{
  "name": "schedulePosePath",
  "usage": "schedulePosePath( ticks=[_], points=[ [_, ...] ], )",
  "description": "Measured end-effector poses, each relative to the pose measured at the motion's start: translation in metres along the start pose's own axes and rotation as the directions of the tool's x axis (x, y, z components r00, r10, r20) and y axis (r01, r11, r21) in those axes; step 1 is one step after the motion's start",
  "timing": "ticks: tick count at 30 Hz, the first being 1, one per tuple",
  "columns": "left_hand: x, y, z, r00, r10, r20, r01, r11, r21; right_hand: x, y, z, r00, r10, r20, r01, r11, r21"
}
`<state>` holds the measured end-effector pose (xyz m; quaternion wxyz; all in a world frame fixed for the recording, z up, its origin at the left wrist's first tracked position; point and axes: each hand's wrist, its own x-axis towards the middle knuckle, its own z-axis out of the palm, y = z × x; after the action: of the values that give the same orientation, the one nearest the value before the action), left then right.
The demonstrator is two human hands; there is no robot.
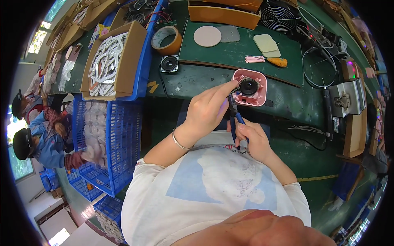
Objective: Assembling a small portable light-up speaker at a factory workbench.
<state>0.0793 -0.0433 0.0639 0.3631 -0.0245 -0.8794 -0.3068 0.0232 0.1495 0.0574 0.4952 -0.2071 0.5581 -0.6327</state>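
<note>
A square pink plastic housing [262, 97] lies on the bench edge in front of me, its inside facing up. A round black speaker [248, 87] sits within it. My left hand [210, 108] reaches in from the left, its fingers close together and the tips at the housing's left rim. My right hand [253, 138] is closed around the blue handles of a pair of pliers [234, 117]. The pliers' dark jaws point up to the housing's lower left corner, beside my left fingertips. Whatever lies between the jaws is too small to make out.
A loose speaker [169, 64] and a tape roll [166, 40] stand left on the bench. Pale discs and pads, plus an orange-handled tool [277, 62], lie behind. A blue crate [123, 143] and a carton of white frames [107, 65] stand left; a co-worker [45, 139] sits beyond.
</note>
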Motion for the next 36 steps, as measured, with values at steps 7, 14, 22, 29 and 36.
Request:
schedulePosePath(
  ticks=[7, 14, 22, 29, 36],
  points=[
    [-0.006, 0.0, 0.011, 0.999, -0.043, -0.002, 0.043, 0.998, 0.052, -0.001, 0.001, 0.009, 0.997, 0.055, -0.053, -0.046, 0.986, 0.158],
    [-0.007, 0.004, 0.016, 0.996, -0.071, -0.055, 0.074, 0.996, 0.045, -0.003, 0.003, 0.011, 0.999, 0.028, -0.023, -0.018, 0.941, 0.337],
    [0.011, 0.005, 0.002, 0.779, -0.588, 0.218, 0.61, 0.626, -0.486, -0.01, -0.006, -0.019, 1.0, -0.03, -0.001, 0.03, 0.998, 0.046],
    [0.026, -0.014, -0.014, 0.658, -0.612, 0.439, 0.711, 0.311, -0.631, -0.027, -0.052, -0.073, 0.976, -0.209, -0.06, 0.186, 0.946, -0.265],
    [0.036, -0.014, -0.008, 0.678, -0.603, 0.421, 0.682, 0.301, -0.667, -0.001, -0.07, -0.148, 0.728, -0.51, -0.458, -0.416, 0.202, -0.887]
  ],
)
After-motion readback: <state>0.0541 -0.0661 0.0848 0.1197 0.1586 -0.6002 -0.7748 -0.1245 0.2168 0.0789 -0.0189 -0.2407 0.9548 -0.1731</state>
